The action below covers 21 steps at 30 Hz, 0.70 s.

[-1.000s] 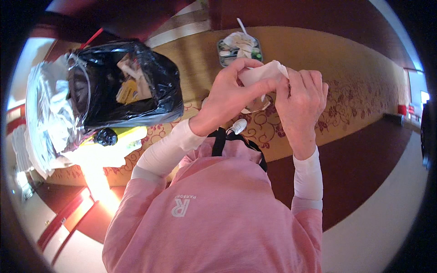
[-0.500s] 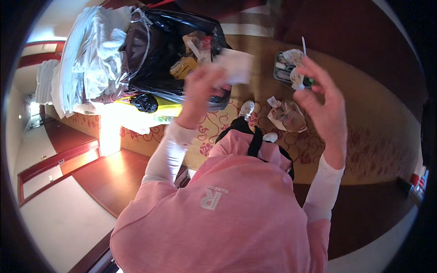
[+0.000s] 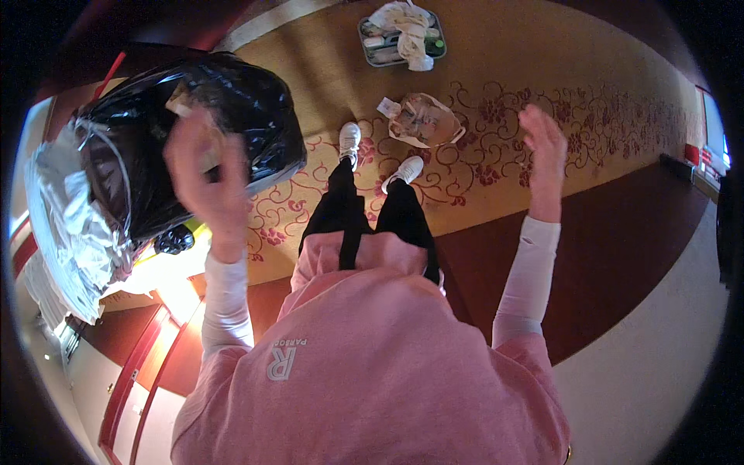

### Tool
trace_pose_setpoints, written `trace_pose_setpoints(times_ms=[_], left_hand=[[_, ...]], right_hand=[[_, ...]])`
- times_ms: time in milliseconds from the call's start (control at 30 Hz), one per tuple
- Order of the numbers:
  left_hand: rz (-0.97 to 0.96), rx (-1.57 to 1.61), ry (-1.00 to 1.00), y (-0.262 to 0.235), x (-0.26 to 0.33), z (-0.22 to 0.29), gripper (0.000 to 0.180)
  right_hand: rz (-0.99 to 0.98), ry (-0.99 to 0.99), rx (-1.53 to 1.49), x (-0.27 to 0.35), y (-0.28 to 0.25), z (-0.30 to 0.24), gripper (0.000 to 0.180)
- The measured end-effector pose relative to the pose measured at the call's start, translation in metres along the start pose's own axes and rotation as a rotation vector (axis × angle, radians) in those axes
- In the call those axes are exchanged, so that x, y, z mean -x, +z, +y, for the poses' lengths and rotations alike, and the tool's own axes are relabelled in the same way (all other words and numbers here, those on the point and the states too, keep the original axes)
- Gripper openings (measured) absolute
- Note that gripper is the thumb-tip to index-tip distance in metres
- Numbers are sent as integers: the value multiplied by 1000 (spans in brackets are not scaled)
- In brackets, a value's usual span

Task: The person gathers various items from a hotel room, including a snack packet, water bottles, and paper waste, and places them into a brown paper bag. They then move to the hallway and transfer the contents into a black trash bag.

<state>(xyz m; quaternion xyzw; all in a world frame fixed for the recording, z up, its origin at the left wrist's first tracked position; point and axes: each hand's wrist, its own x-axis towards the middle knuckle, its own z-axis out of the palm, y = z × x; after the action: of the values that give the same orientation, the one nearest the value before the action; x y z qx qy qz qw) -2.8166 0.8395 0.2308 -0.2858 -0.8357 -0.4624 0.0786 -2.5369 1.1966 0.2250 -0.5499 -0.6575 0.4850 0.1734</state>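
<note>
My left hand (image 3: 208, 182) is over the opening of a large black garbage bag (image 3: 267, 116) at the left. It is smeared by motion, with thumb and fingers apart, and I see nothing held in it. A pale brown scrap (image 3: 180, 101) shows in the bag just beyond the fingers. My right hand (image 3: 545, 151) is raised in the air at the right above the patterned carpet, fingers loosely stretched out, holding nothing. Nearest to it on the floor lies a crumpled clear-and-brown bag (image 3: 425, 121), with a small white tag or paper (image 3: 388, 108) at its edge.
A grey-blue caddy (image 3: 381, 58) with bottles and a white cloth stands on the carpet ahead. Folded white linens (image 3: 66, 209) are stacked left of the garbage bag, and a small knotted black bag (image 3: 175, 239) hangs below it. My white shoes (image 3: 350, 141) are on the carpet.
The white square sheet is gone from my left hand, which has moved left over the garbage bag. My right hand has moved away from the caddy. The view has shifted, bringing both shoes into sight.
</note>
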Motion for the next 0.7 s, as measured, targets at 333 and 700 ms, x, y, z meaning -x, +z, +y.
trace_pose_setpoints(times_ms=[333, 700], left_hand=[[-891, 203, -635, 135, 161, -10, 26], [-625, 51, -1155, 76, 279, 24, 24]], right_hand=[[9, 731, -132, -22, 56, 279, 53], [-36, 912, -32, -120, 100, 384, 66]])
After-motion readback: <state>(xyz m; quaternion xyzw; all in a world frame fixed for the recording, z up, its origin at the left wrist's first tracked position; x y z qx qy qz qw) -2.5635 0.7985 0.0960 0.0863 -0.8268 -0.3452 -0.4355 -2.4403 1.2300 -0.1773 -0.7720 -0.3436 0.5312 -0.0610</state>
